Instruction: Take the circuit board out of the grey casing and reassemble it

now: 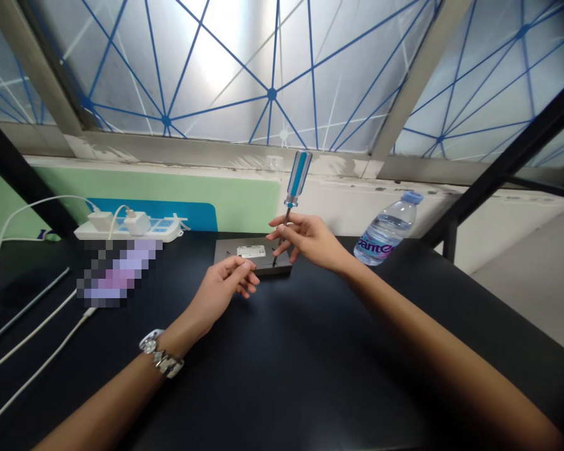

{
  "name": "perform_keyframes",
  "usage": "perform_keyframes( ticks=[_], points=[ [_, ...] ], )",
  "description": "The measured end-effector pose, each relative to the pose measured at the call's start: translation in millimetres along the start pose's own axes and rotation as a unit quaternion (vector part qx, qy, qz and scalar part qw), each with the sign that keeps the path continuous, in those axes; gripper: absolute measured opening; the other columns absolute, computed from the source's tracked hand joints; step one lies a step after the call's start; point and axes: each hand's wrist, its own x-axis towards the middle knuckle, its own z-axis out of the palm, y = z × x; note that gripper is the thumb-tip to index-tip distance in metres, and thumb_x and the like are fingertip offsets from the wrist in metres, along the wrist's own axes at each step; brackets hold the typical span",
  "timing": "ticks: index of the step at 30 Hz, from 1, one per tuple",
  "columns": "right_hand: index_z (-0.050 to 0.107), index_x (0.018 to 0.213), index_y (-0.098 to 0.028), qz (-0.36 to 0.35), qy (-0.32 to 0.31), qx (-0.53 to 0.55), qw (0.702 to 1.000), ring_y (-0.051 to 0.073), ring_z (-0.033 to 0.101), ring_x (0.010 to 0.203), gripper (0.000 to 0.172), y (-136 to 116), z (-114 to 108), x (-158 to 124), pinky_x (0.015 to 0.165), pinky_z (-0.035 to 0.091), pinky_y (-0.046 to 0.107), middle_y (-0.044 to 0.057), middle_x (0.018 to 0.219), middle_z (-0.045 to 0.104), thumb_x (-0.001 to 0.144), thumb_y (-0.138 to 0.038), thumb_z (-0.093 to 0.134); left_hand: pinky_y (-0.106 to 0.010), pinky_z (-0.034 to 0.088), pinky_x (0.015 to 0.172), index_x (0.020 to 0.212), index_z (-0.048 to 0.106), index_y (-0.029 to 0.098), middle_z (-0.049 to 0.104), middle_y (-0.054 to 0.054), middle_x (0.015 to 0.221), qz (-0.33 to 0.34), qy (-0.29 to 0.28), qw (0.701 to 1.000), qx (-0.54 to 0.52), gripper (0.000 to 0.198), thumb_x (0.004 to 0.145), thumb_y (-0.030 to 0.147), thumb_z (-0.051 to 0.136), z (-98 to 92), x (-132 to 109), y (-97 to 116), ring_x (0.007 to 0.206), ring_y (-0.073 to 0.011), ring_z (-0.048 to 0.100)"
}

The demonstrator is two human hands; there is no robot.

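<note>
A screwdriver (298, 178) with a clear and blue handle stands nearly upright, leaning a little to the right. My right hand (305, 238) is closed around its metal shaft, below the handle. The tip of the shaft meets the top of a flat dark grey box (225, 248), near its right front part. On the box's top is a white label (251, 251). At the front left edge of the box is my left hand (228, 279), fingers curled and thumb pressed to the index finger. Whatever may be between those fingertips is hidden.
A water bottle (388, 230) stands tilted in view at the right, by the wall. Left of the box are a white power strip (131, 228) with plugs, a blurred-out phone-like object (120, 274) and white cables (37, 342). All rest on the black table (301, 363).
</note>
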Motion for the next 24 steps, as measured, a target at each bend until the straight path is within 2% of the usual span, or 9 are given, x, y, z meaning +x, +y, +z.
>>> perform_keyframes(
  ticks=[5, 10, 14, 17, 19, 20, 22, 23, 24],
  points=[
    [0.068, 0.094, -0.015, -0.007, 0.057, 0.022, 0.998, 0.018, 0.075, 0.062, 0.029, 7.9, 9.4, 3.3, 0.042, 0.055, 0.02, 0.009, 0.086, 0.076, 0.085, -0.043, 0.073, -0.026, 0.048, 0.062, 0.089, 0.066, 0.015, 0.069, -0.005, 0.077, 0.003, -0.003, 1.0, 0.004, 0.027, 0.086, 0.041, 0.07, 0.1, 0.8, -0.6, 0.064, -0.0138, 0.061],
    [0.067, 0.106, -0.016, 0.002, 0.022, -0.002, 1.0, 0.02, 0.076, 0.07, 0.027, -1.0, 7.4, -0.4, 0.041, 0.054, 0.02, 0.013, 0.104, 0.075, 0.089, -0.037, 0.067, -0.025, 0.048, 0.061, 0.088, 0.066, 0.015, 0.069, -0.004, 0.077, 0.006, -0.006, 1.0, 0.014, 0.026, 0.087, 0.041, 0.069, -0.9, 0.7, -0.2, 0.064, -0.0135, 0.061],
    [0.066, 0.101, -0.014, -0.01, 0.039, -0.017, 0.999, 0.018, 0.075, 0.069, 0.02, -0.6, 7.9, -1.9, 0.042, 0.054, 0.019, 0.01, 0.096, 0.074, 0.091, -0.031, 0.061, -0.025, 0.049, 0.061, 0.089, 0.065, 0.015, 0.069, -0.005, 0.078, 0.007, -0.011, 0.999, 0.038, 0.028, 0.09, 0.043, 0.063, -3.8, -0.3, -3.3, 0.065, -0.0145, 0.062],
    [0.064, 0.1, -0.015, -0.015, 0.074, -0.036, 0.997, 0.014, 0.072, 0.059, 0.016, 4.5, 15.0, -0.2, 0.044, 0.054, 0.02, 0.005, 0.083, 0.071, 0.09, -0.026, 0.057, -0.029, 0.053, 0.069, 0.102, 0.065, 0.017, 0.072, -0.01, 0.1, 0.078, 0.01, 0.991, 0.112, 0.027, 0.09, 0.041, 0.063, 1.5, 6.2, -7.5, 0.088, -0.021, 0.068],
    [0.064, 0.098, -0.016, -0.02, 0.087, -0.051, 0.995, 0.013, 0.068, 0.054, 0.015, 6.7, 19.9, 1.3, 0.046, 0.054, 0.021, 0.002, 0.077, 0.068, 0.09, -0.024, 0.054, -0.032, 0.055, 0.081, 0.119, 0.062, 0.02, 0.066, -0.012, 0.126, 0.17, 0.017, 0.966, 0.196, 0.038, 0.085, 0.035, 0.069, 11.5, 17.6, -8.4, 0.11, -0.0253, 0.064],
    [0.064, 0.097, -0.017, -0.027, 0.097, -0.066, 0.993, 0.013, 0.067, 0.053, 0.015, 7.3, 21.4, 1.9, 0.048, 0.055, 0.022, 0.001, 0.074, 0.067, 0.089, -0.023, 0.053, -0.033, 0.055, 0.082, 0.124, 0.06, 0.021, 0.064, -0.013, 0.129, 0.205, 0.003, 0.952, 0.227, 0.04, 0.086, 0.032, 0.068, 17.7, 25.3, -8.0, 0.111, -0.026, 0.065],
    [0.064, 0.096, -0.017, -0.042, 0.119, -0.108, 0.986, 0.013, 0.065, 0.051, 0.015, 8.2, 21.1, 2.7, 0.051, 0.054, 0.024, 0.0, 0.068, 0.065, 0.088, -0.021, 0.052, -0.034, 0.055, 0.08, 0.107, 0.067, 0.017, 0.073, -0.011, 0.104, 0.244, -0.015, 0.932, 0.267, 0.02, 0.092, 0.028, 0.059, 29.7, 43.0, -6.1, 0.089, -0.0233, 0.07],
    [0.065, 0.096, -0.018, -0.043, 0.127, -0.126, 0.983, 0.013, 0.064, 0.05, 0.016, 8.7, 19.4, 2.9, 0.051, 0.053, 0.024, 0.0, 0.065, 0.065, 0.088, -0.021, 0.051, -0.034, 0.054, 0.077, 0.097, 0.068, 0.016, 0.074, -0.009, 0.089, 0.243, -0.014, 0.929, 0.278, 0.017, 0.094, 0.029, 0.056, 34.4, 51.9, -5.1, 0.079, -0.0224, 0.07],
    [0.066, 0.097, -0.018, -0.038, 0.13, -0.135, 0.982, 0.013, 0.064, 0.05, 0.017, 9.2, 17.0, 3.0, 0.051, 0.053, 0.025, 0.0, 0.064, 0.065, 0.087, -0.02, 0.051, -0.033, 0.054, 0.075, 0.094, 0.068, 0.016, 0.074, -0.008, 0.083, 0.24, -0.027, 0.933, 0.269, 0.02, 0.096, 0.03, 0.054, 37.9, 60.0, -4.3, 0.076, -0.0219, 0.071]
  ],
)
